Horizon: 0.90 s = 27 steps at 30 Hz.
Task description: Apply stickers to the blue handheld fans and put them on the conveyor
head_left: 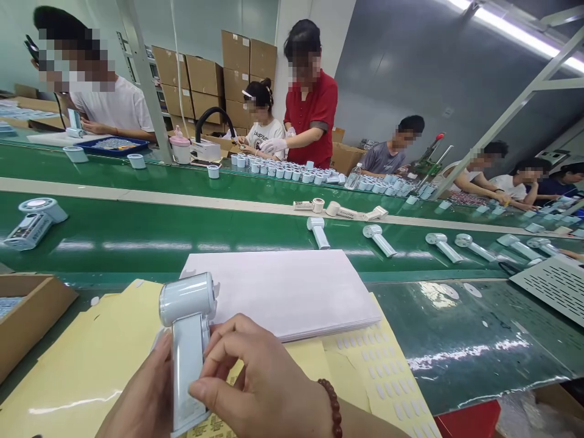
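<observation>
A pale blue handheld fan (188, 365), with a round barrel head on a flat-sided handle, stands upright just in front of me. My left hand (145, 389) is wrapped round the handle from the left and behind, its thumb along the edge. From the right, my right hand (255, 371) presses curled fingers and thumb against the handle's lower side. Whether a small piece sits between those fingertips is hidden. Under my hands lie yellow sticker sheets (86, 365), and a stack of white paper (283, 292) rests just beyond the fan.
A green conveyor belt (137, 231) carries several similar fans (381, 240). Rows of small cups (283, 170) line the far bench, where several people work. A cardboard box (36, 322) stands at left. A perforated metal plate (556, 286) is at right.
</observation>
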Each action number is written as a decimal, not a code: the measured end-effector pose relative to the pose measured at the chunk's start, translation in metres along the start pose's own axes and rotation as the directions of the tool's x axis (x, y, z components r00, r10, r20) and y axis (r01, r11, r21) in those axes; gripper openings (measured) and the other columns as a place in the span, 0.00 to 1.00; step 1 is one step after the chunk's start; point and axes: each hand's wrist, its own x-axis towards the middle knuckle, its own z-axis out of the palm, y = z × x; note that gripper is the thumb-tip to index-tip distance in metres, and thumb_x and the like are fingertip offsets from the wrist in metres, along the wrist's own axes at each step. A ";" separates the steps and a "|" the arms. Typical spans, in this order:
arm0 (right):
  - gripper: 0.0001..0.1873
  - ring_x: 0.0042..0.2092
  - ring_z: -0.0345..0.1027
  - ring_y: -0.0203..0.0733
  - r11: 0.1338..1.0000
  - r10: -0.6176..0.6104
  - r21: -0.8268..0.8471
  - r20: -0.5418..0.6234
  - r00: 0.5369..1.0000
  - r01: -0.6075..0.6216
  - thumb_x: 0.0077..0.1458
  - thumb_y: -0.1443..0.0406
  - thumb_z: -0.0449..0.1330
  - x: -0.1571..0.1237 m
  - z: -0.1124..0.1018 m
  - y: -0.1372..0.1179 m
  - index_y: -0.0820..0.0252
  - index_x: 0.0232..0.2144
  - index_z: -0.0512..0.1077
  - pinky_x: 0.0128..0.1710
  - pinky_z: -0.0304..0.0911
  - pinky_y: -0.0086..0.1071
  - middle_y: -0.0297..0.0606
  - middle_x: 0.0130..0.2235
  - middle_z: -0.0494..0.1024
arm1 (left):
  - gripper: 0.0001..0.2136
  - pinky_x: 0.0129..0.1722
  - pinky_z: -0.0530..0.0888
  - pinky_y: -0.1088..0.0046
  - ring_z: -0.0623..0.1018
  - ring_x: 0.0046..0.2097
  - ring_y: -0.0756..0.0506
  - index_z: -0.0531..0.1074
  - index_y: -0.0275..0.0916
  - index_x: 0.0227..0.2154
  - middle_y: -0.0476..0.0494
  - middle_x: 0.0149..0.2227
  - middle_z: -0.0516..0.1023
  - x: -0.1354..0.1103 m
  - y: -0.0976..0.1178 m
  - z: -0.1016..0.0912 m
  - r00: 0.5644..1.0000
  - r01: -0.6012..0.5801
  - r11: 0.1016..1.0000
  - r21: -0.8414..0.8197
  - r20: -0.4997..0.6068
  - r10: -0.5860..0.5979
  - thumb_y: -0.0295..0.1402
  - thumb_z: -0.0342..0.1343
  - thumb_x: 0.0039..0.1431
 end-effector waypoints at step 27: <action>0.10 0.38 0.77 0.37 0.954 0.081 -0.293 0.041 0.996 -0.065 0.73 0.61 0.54 0.050 -0.020 0.008 0.61 0.42 0.71 0.29 0.74 0.26 0.37 0.43 0.78 | 0.41 0.46 0.83 0.59 0.76 0.57 0.26 0.78 0.54 0.48 0.46 0.53 0.82 0.034 0.034 -0.022 0.985 -0.112 0.978 0.176 0.149 0.086 0.32 0.78 0.21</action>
